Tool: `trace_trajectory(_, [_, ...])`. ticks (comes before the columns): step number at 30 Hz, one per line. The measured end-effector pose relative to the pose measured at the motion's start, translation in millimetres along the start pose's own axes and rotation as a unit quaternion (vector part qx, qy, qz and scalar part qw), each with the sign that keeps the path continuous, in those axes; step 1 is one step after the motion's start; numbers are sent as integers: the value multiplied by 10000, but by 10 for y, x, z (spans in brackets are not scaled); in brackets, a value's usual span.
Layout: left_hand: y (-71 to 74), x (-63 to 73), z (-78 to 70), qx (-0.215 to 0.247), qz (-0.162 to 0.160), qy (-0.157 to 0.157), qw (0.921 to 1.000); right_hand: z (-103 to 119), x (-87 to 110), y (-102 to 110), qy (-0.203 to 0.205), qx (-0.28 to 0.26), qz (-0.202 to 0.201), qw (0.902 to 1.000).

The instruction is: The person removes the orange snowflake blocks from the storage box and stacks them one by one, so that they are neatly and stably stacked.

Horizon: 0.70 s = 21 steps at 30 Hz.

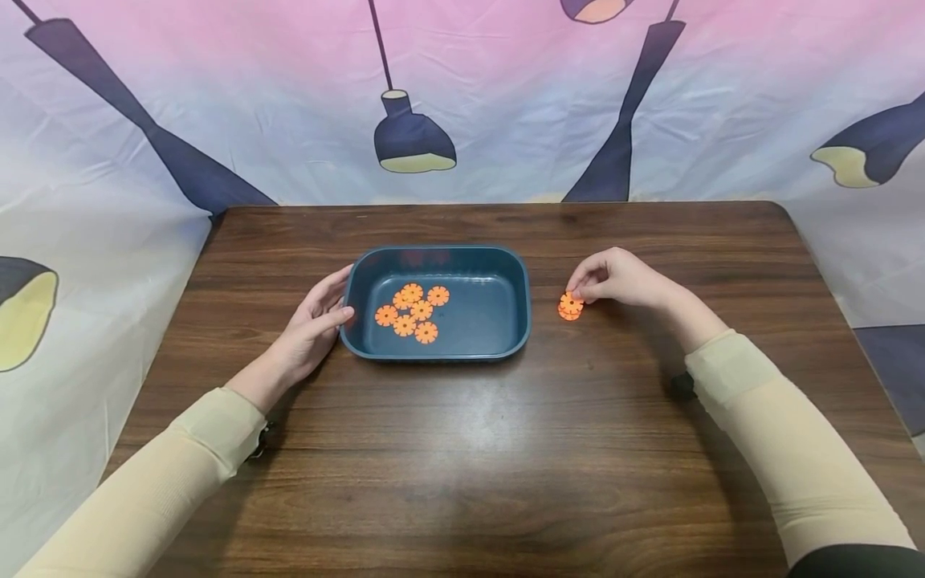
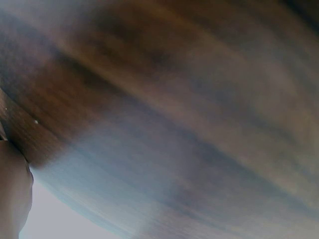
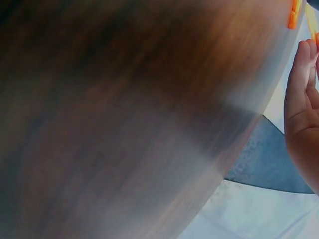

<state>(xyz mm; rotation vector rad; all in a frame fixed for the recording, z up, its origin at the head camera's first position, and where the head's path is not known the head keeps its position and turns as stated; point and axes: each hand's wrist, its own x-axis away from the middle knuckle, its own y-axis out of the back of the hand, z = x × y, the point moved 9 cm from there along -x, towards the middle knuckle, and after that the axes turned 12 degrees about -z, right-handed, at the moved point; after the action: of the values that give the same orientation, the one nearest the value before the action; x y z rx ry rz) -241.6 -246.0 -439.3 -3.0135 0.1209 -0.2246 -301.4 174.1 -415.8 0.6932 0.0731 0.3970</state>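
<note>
A dark teal plastic tray (image 1: 477, 343) rests on the wooden table with several orange notched plastic discs (image 1: 405, 325) lying in its left half. My left hand (image 1: 307, 325) holds the tray's left side, thumb over the rim and fingers along the outer wall. To the right of the tray, my right hand (image 1: 621, 279) pinches an orange notched disc (image 1: 571, 303) between thumb and fingertips. Just under it, partly hidden, a second orange disc (image 1: 570, 316) shows; in the right wrist view an orange disc (image 3: 293, 16) appears at the top right, beside the fingers (image 3: 299, 74).
The brown wooden table (image 1: 448, 449) ends at a far edge behind the tray. A patterned cloth backdrop (image 1: 491, 104) with printed lamps hangs behind it and at the sides. The left wrist view shows mostly blurred tabletop (image 2: 164, 114).
</note>
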Motion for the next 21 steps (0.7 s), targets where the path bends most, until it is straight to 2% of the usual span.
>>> trace_trajectory(11, [12, -6, 6, 61, 20, -26, 10000, -2, -25, -51, 147, 208, 216, 9994])
trace_trajectory(21, [9, -9, 13, 37, 1, 14, 10000, -11, -31, -86, 195, 325, 216, 9990])
